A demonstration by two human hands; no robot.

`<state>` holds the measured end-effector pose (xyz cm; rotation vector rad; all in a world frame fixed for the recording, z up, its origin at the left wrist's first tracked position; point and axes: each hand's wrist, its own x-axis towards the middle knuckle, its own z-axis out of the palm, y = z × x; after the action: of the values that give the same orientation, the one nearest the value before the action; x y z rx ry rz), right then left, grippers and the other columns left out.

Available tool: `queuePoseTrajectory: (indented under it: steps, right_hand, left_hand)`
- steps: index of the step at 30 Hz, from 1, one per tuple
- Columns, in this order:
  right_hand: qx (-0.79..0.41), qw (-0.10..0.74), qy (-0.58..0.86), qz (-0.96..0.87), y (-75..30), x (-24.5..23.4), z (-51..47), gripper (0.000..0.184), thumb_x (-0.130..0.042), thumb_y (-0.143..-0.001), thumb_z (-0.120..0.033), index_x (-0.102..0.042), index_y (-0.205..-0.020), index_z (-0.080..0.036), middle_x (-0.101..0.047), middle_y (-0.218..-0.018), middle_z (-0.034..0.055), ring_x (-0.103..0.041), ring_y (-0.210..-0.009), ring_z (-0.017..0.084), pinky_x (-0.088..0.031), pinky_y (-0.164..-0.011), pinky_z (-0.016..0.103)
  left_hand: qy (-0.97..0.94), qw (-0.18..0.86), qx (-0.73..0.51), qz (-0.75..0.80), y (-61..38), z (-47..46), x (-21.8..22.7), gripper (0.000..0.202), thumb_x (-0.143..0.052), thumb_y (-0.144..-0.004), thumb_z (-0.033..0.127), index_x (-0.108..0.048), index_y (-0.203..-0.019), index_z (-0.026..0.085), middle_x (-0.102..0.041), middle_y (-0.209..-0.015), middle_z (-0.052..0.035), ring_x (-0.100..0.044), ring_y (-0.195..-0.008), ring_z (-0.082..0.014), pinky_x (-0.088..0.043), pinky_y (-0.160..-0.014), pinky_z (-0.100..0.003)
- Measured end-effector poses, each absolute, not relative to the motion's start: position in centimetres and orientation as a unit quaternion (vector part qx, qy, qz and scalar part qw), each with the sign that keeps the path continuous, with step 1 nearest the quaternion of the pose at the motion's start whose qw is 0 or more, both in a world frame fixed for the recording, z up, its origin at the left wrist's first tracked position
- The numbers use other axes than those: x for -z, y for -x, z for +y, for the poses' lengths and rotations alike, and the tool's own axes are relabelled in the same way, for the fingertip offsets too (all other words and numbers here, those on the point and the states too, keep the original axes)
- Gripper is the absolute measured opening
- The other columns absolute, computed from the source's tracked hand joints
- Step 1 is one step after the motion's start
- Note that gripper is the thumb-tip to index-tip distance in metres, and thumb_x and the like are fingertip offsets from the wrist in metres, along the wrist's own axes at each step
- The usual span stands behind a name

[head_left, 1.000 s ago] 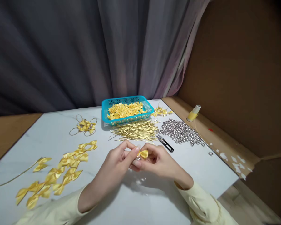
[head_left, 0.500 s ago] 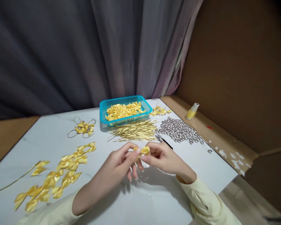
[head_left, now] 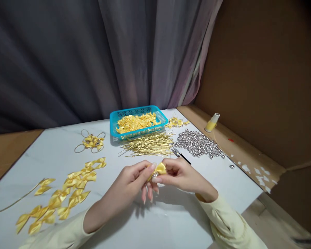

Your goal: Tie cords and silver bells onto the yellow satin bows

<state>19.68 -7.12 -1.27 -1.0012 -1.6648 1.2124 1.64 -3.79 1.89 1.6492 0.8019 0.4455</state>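
Between my two hands is a yellow ribbon bow [head_left: 160,168], held above the front middle of the table. My left hand [head_left: 137,178] pinches its left side with thumb and forefinger, the other fingers hanging below. On the other side my right hand [head_left: 180,173] grips the bow, fingers curled. A small silver bead [head_left: 155,175] shows at the bow's lower middle, by the fingertips. Part of the bow is hidden behind the fingers. Just beyond my right hand lie black-handled thread snips [head_left: 181,156].
A blue basket [head_left: 113,128] of yellow bows stands at the back. Before it lie gold ties [head_left: 147,144]; silver beads [head_left: 197,143] are heaped to the right. Loose bows [head_left: 76,180] spread at left, below a looped bow cluster [head_left: 92,141]. A thread spool [head_left: 211,123] stands at right.
My fingers have shifted slightly on the bow, and its yellow loop and the silver bead show more plainly now. The things on the table have not moved.
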Motion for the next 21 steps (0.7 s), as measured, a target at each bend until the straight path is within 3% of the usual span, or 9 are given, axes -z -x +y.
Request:
queuePoseTrajectory:
  steps: [8, 11, 15, 21]
  right_hand:
    - [-0.521, 0.422, 0.376, -0.639, -20.2, 1.5, -6.7, 0.027, -0.067, -0.074, -0.039, -0.054, -0.072, -0.015, -0.044, -0.053, -0.0059, -0.038, -0.048, 0.007, -0.029, -0.047, 0.020]
    - [-0.508, 0.403, 0.380, -0.659, -20.9, 1.3, -6.6, 0.025, -0.063, -0.078, -0.040, -0.058, -0.076, -0.015, -0.047, -0.051, -0.0055, -0.039, -0.045, 0.007, -0.031, -0.048, 0.021]
    - [-0.463, 0.393, 0.404, -0.684, -21.3, 1.0, -6.4, 0.034, -0.052, -0.085, -0.044, -0.060, -0.068, -0.015, -0.052, -0.055, -0.0021, -0.042, -0.049, 0.008, -0.032, -0.051, 0.022]
    - [-0.477, 0.376, 0.423, -0.672, -20.9, 1.1, -6.2, 0.038, -0.053, -0.084, -0.041, -0.055, -0.056, -0.015, -0.050, -0.051, -0.0024, -0.041, -0.049, 0.008, -0.030, -0.052, 0.022]
  left_hand:
    - [-0.683, 0.620, -0.196, 0.333, -1.7, -4.0, -2.2, 0.029, -0.043, -0.091, 0.040, -0.054, -0.079, 0.016, -0.068, -0.063, -0.0005, -0.062, -0.046, -0.0115, -0.047, -0.044, -0.020]
    - [-0.667, 0.633, -0.207, 0.333, -1.6, -3.9, -2.4, 0.028, -0.043, -0.091, 0.039, -0.055, -0.081, 0.015, -0.070, -0.071, -0.0033, -0.064, -0.049, -0.0131, -0.049, -0.043, -0.021]
    - [-0.661, 0.630, -0.232, 0.336, -1.5, -3.9, -2.8, 0.028, -0.045, -0.091, 0.037, -0.057, -0.079, 0.015, -0.070, -0.071, -0.0035, -0.065, -0.049, -0.0130, -0.049, -0.042, -0.020]
    - [-0.660, 0.621, -0.246, 0.344, -1.5, -4.1, -3.1, 0.026, -0.047, -0.089, 0.036, -0.057, -0.077, 0.015, -0.069, -0.068, -0.0028, -0.065, -0.048, -0.0136, -0.050, -0.041, -0.020]
